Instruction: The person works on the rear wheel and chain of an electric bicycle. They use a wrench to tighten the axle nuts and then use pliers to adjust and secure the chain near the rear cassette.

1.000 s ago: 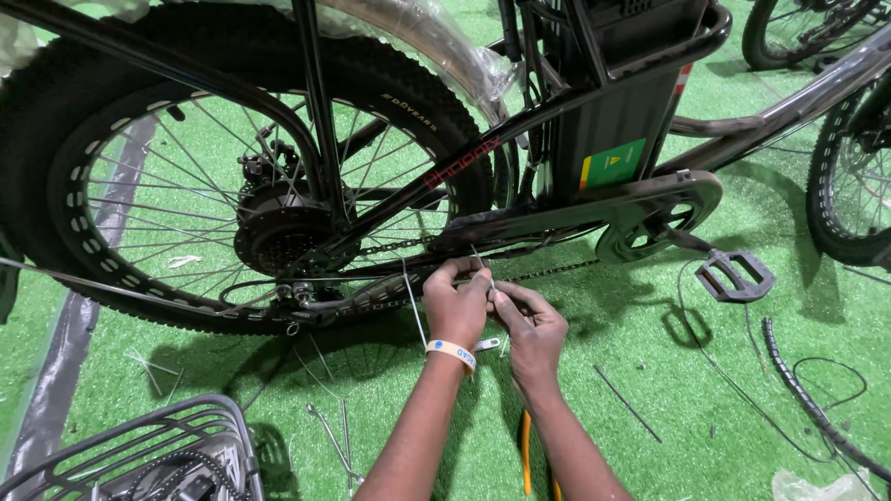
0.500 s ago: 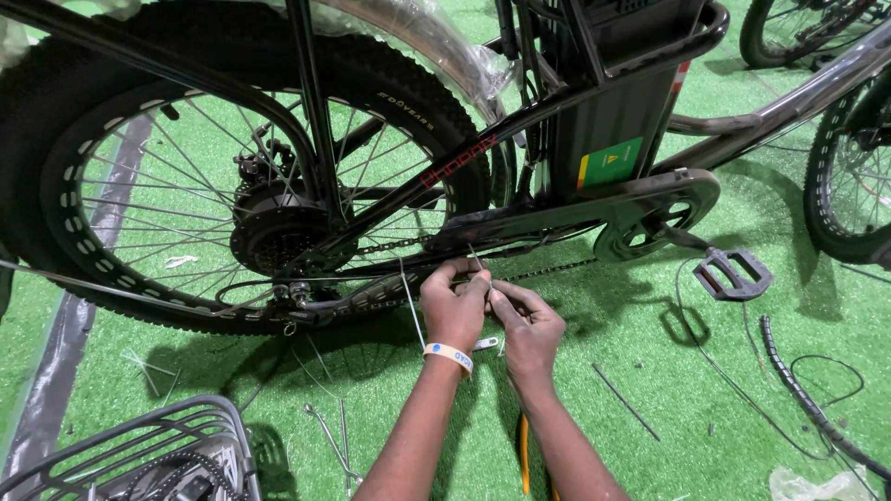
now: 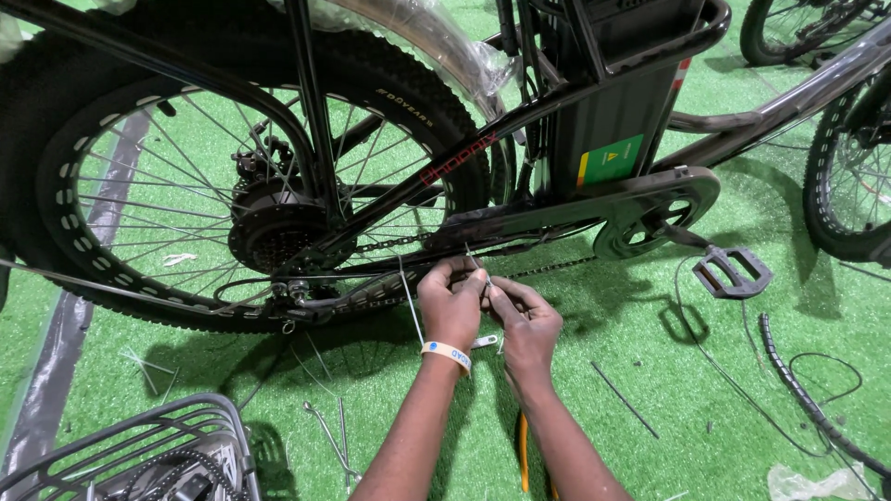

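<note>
Head view: both hands (image 3: 452, 306) (image 3: 527, 323) pinch cable tie (image 3: 477, 262) at chainstay (image 3: 390, 276).

Black bicycle frame (image 3: 390, 199), green turf (image 3: 650, 371), white wristband (image 3: 446, 353), black knobby tyre (image 3: 408, 83).

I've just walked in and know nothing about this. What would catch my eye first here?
A black bicycle's fat knobbly rear wheel fills the upper left, standing on bright green artificial grass. In the middle, the left hand and right hand meet just below the chain, pinching a thin pale cable tie. A black pedal hangs at the right, and a grey wire basket lies at the lower left.
</note>
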